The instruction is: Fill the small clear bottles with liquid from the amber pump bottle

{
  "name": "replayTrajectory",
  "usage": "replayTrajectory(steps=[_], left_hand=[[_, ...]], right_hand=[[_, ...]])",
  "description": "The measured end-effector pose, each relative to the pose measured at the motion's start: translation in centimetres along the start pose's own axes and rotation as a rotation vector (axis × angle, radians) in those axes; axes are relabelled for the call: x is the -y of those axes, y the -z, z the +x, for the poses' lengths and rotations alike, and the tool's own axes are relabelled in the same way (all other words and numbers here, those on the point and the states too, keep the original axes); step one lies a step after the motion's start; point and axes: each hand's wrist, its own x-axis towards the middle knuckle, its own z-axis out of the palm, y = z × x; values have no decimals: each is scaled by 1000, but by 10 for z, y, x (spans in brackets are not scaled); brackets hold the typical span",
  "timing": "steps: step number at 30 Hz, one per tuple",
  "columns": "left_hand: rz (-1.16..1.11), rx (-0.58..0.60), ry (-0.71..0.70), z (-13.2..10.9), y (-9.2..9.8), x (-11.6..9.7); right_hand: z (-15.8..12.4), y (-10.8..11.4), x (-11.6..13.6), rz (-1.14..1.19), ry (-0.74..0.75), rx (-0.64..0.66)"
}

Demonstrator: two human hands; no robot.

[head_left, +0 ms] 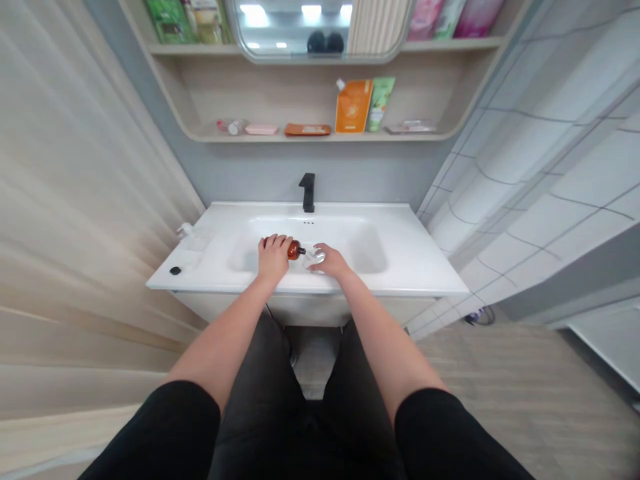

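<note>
Over the white ceramic basin [300, 230], my left hand [273, 257] is shut around the base of a small amber glass bottle [295, 250]. The bottle lies nearly on its side, with its dark cap or neck pointing right. My right hand [330, 261] holds a small transparent container [314, 257], whose exact shape is hard to make out. The bottle's dark end sits right beside the container, and my hands are close together above the basin.
A black faucet [307, 191] rises behind the basin. A white pump dispenser [185, 231] and a small black object [175, 270] stand on the left of the counter. Above, a wooden shelf [320, 137] holds an orange pouch [354, 105] and other toiletries. Tiled wall lies right.
</note>
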Motion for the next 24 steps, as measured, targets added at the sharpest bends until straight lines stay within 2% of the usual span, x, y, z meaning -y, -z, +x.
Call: replayTrajectory(steps=[24], left_hand=[[3,-10,-1,0,0,0]], right_hand=[[2,-1,-4,20,19,-8]])
